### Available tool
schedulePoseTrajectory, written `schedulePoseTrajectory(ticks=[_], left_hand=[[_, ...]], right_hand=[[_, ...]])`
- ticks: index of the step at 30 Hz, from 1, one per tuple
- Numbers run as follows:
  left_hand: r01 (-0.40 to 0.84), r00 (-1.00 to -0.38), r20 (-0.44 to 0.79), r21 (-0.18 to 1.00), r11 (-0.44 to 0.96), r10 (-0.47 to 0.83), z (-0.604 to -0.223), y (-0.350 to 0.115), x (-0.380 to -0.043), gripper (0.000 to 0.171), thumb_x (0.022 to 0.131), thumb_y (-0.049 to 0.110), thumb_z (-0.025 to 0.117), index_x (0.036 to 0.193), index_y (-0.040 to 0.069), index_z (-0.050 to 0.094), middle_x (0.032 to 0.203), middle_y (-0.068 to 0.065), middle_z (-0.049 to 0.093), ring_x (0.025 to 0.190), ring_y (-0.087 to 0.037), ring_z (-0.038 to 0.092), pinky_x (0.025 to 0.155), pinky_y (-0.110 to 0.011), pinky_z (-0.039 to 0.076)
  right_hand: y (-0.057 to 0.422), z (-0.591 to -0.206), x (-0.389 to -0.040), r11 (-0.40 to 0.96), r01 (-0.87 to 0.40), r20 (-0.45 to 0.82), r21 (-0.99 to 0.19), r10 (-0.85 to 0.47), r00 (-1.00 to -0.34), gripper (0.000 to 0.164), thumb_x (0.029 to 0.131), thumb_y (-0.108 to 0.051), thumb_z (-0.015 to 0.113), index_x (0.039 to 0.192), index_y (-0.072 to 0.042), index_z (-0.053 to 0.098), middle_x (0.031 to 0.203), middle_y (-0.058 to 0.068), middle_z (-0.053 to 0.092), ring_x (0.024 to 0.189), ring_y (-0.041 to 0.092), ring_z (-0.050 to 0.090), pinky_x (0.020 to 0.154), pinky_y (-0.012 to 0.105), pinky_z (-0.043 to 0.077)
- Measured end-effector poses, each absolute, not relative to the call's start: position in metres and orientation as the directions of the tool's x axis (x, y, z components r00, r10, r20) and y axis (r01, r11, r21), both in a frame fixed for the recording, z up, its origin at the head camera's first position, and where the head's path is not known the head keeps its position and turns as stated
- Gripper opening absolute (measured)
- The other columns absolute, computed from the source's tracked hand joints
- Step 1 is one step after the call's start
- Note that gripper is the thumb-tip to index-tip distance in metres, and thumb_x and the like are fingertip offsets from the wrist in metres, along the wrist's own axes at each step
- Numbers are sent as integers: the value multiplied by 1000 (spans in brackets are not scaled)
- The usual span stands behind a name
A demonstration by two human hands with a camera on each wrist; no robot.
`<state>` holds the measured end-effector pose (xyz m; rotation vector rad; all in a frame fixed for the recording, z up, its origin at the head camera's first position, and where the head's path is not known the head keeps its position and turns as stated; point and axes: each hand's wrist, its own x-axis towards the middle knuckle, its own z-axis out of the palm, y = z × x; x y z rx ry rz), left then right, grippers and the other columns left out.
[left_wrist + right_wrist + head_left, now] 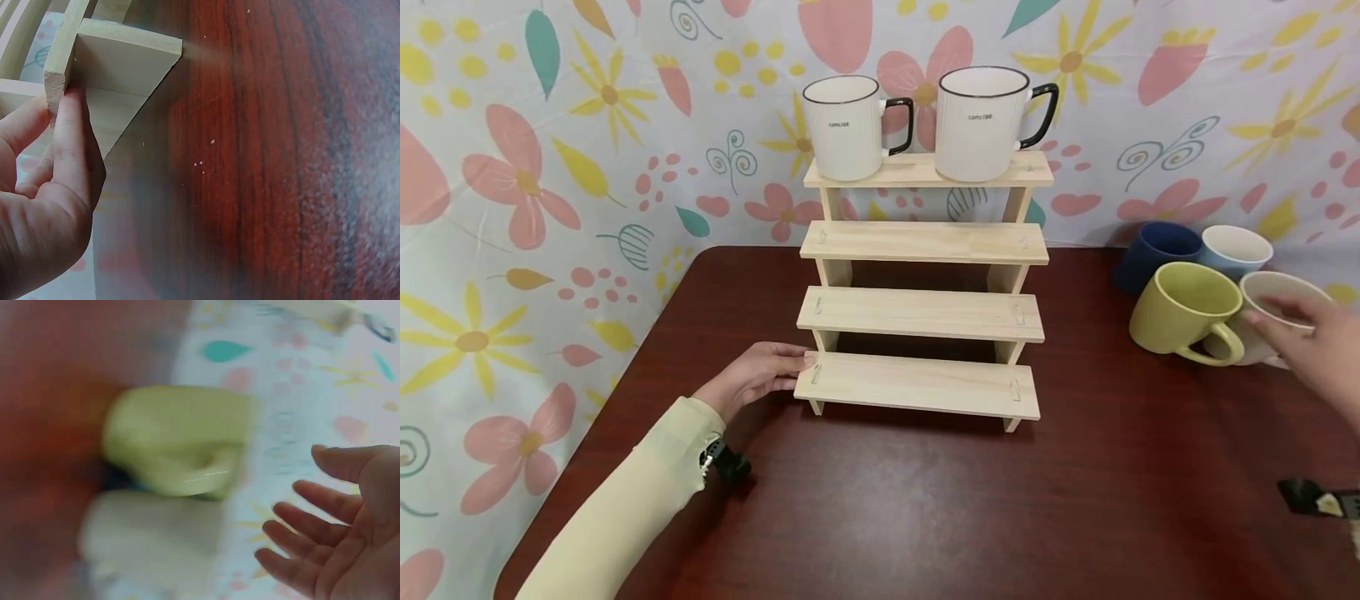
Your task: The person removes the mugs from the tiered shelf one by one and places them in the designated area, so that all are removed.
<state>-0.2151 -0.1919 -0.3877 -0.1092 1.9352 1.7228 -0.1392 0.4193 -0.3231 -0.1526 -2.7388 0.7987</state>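
Note:
A four-step wooden shelf stand stands on the table. My left hand pinches the left end of its lowest board, thumb on one face and fingers on the other. On the top step sit two white mugs with black rims and black handles, a left mug and a right mug. At the right, my right hand is over the cream-white mug. In the right wrist view its fingers are spread and hold nothing, apart from the blurred cream-white mug.
Beside the cream-white mug are a yellow-green mug, a dark blue mug and a light blue mug. A patterned cloth covers the wall behind and at the left of the dark red table.

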Motion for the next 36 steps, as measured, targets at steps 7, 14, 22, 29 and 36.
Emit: schedulePoseTrajectory(ticks=[7, 14, 22, 29, 36], left_hand=[[-418, -848, -453, 891, 178, 276, -389, -193, -215, 55, 102, 4, 58, 147, -18, 37, 92, 3, 68, 80, -4, 68, 72, -18, 60], [-417, -849, -452, 891, 178, 273, -387, -194, -214, 54, 101, 4, 58, 146, -19, 38, 90, 4, 68, 79, -4, 68, 72, -18, 60], [-422, -847, -460, 887, 190, 265, -387, -194, -215, 54, 102, 4, 57, 147, -18, 38, 90, 5, 68, 80, -4, 68, 73, -17, 60], [-427, -841, -460, 888, 174, 285, -391, -190, -215, 52, 102, 3, 56, 147, -18, 38, 87, 6, 69, 79, -3, 69, 73, -17, 60], [-416, -848, -452, 891, 182, 277, -389, -192, -216, 53, 102, 4, 57, 146, -18, 39, 89, 5, 69, 80, -4, 69, 74, -18, 61]], right_hand=[[396, -272, -183, 660, -70, 185, -748, 106, -977, 34, 106, -30, 54, 140, -32, 52, 96, -46, 46, 85, -29, 45, 72, -4, 36], [378, -247, -228, 487, -137, 137, -862, -37, -990, 27, 106, -20, 55, 130, -33, 52, 113, -31, 57, 97, -18, 58, 75, -1, 48], [350, -224, -269, 422, -114, 51, -900, -159, -986, 54, 108, -22, 52, 159, -21, 33, 144, -16, 50, 111, -8, 58, 83, 4, 52], [316, -207, -287, 552, -123, 39, -825, -161, -986, 72, 107, -35, 52, 166, -24, 12, 173, -4, 17, 156, 13, 28, 126, 22, 30], [282, -198, -304, 429, -116, 53, -896, -155, -986, 75, 106, -37, 51, 166, -25, 9, 174, -6, 14, 159, 12, 21, 132, 30, 20]])
